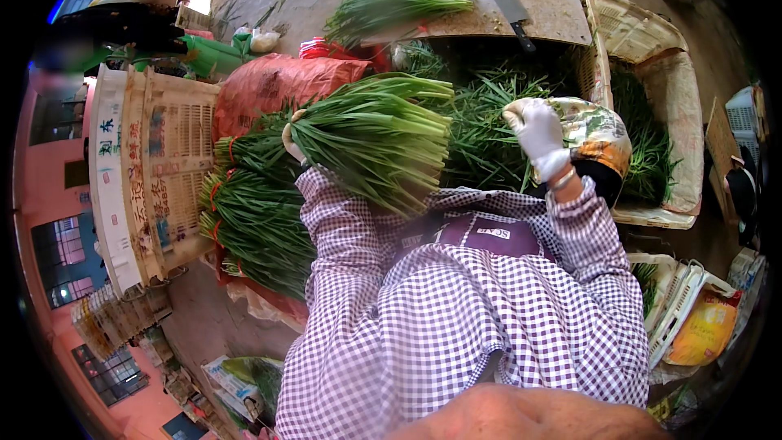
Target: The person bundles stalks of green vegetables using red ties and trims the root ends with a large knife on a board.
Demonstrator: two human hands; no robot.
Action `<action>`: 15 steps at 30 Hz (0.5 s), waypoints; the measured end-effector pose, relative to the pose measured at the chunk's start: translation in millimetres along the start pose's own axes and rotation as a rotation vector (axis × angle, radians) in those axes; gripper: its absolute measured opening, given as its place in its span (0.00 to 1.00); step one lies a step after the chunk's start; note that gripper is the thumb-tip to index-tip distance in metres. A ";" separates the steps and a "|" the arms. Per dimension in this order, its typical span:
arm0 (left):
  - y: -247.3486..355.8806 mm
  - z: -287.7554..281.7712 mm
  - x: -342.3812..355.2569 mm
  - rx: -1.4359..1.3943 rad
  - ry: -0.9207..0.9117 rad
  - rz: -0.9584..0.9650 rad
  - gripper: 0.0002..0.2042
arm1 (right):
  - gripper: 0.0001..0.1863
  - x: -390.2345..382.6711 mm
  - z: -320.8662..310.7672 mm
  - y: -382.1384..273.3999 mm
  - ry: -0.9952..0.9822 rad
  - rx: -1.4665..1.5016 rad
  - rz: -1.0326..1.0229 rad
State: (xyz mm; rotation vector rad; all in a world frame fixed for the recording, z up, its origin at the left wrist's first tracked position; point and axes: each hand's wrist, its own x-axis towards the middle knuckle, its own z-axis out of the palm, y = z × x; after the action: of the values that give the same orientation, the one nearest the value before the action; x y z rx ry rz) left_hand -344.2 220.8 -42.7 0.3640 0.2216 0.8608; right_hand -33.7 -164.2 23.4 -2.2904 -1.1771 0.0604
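Note:
My left hand (pixel 292 137), in a pale glove, is closed around a thick bunch of garlic chives (pixel 375 134). The bunch fans out to the right in front of my chest, and its leaves hide part of the hand. My right hand (pixel 538 134), in a white glove, is raised with its fingers curled inward above a heap of loose green leaves (pixel 481 126); whether anything small is pinched in it cannot be seen. Left of my left arm lie several bunches of chives (pixel 265 216) tied with red bands.
A board (pixel 554 20) ahead bears another chive bunch (pixel 399 8) and a cleaver (pixel 507 2). Plastic crates (pixel 175 167) stand on their sides at the left. On the right is a cream basket (pixel 688 122) with greens inside. Red plastic sheeting (pixel 273 85) lies beyond the tied bunches.

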 end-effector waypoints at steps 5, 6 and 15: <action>1.1 13.0 -0.3 0.063 0.062 -0.052 0.10 | 0.09 -12.9 -41.3 -112.8 0.265 0.309 -0.603; -2.0 16.8 3.8 0.057 0.083 -0.047 0.10 | 0.09 -14.9 -30.9 -121.8 0.225 0.234 -0.670; -0.6 38.6 4.1 0.148 0.401 0.082 0.11 | 0.07 8.4 27.7 -130.7 0.241 -0.152 -0.786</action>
State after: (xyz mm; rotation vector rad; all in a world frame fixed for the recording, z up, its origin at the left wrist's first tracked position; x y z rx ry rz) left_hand -328.3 215.1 -7.8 0.3372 0.6475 0.9969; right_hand -132.7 -85.2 66.6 -1.7306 -1.8927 -0.5933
